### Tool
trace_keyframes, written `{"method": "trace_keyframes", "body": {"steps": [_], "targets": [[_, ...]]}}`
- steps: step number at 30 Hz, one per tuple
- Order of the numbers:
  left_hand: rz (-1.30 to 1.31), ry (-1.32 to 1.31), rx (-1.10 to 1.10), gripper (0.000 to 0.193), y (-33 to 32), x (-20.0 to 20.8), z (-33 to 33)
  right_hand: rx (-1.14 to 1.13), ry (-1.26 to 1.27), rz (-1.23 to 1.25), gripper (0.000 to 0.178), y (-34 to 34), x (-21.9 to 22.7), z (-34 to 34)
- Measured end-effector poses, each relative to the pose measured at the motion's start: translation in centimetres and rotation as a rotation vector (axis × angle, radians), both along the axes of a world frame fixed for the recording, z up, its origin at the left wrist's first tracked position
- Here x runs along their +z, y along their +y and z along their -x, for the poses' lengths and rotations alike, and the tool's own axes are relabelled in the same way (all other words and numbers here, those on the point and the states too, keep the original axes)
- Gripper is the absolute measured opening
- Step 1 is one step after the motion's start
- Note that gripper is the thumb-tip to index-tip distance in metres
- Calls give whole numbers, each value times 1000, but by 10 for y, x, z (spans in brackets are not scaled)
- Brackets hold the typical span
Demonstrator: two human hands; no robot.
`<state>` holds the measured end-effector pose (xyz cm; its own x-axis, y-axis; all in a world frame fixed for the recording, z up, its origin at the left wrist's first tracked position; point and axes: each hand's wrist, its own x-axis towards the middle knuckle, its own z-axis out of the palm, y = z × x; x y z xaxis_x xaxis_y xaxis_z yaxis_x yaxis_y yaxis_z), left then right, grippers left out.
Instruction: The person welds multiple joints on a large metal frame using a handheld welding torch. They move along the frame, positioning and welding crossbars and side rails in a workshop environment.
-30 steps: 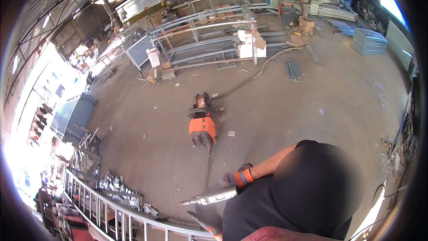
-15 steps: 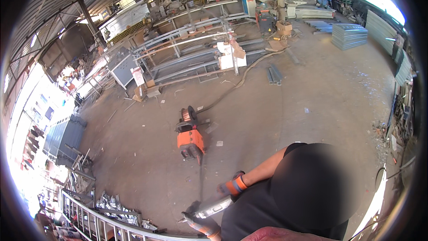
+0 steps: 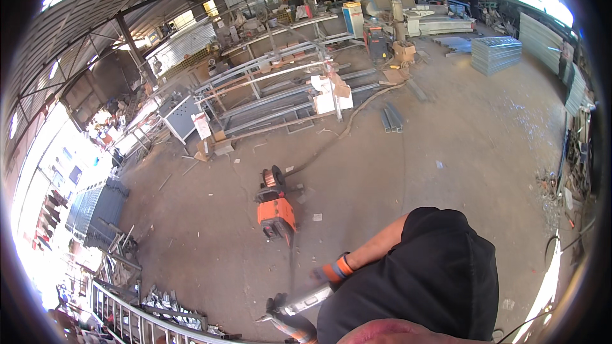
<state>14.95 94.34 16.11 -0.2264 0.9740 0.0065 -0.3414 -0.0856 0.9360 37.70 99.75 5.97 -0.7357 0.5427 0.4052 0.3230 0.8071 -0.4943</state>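
My left hand (image 3: 294,325), in a dark and orange work glove, is at the bottom of the view, closed round the end of a long silver metal piece (image 3: 308,300). A thin pale tip sticks out to the left past its fingers. The other end of the metal piece runs up to my black clothing, which hides part of it. My right hand (image 3: 331,272), in an orange and grey glove, is just above the metal piece, apart from it as far as I can see. Motion smears its fingers.
An orange wire-feeder unit (image 3: 276,215) with a copper wire spool (image 3: 273,177) stands on the floor ahead, its cable trailing back. A metal ladder-like frame (image 3: 150,325) lies at lower left. Long steel frames (image 3: 280,99) and stacked metal panels (image 3: 496,56) are farther off.
My right hand has shifted slightly left, up off the metal piece. My left hand still grips it. The whole scene has shifted slightly as my head moved.
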Motion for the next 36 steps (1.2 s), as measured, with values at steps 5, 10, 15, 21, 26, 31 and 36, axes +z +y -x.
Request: {"method": "trace_keyframes", "body": {"steps": [5,10,15,21,26,31,36], "targets": [[112,-76,-15,48,-8,-2,18,73,-23,50,42,1,-1,4],[14,329,28,36,-41,-19,44,209,-132,111,43,13,9,23],[-91,714,167,34,-66,-62,48,338,-183,151,44,27,12,46],[509,1224,381,64,-85,-155,46,448,-217,159,45,47,-9,62],[662,1566,103,68,-106,-201,41,511,-305,110,45,71,-19,50],[740,1671,108,73,-105,-210,30,545,-276,191,52,100,27,57],[892,1500,84,79,-99,-205,27,684,-215,371,53,112,64,93]]}}
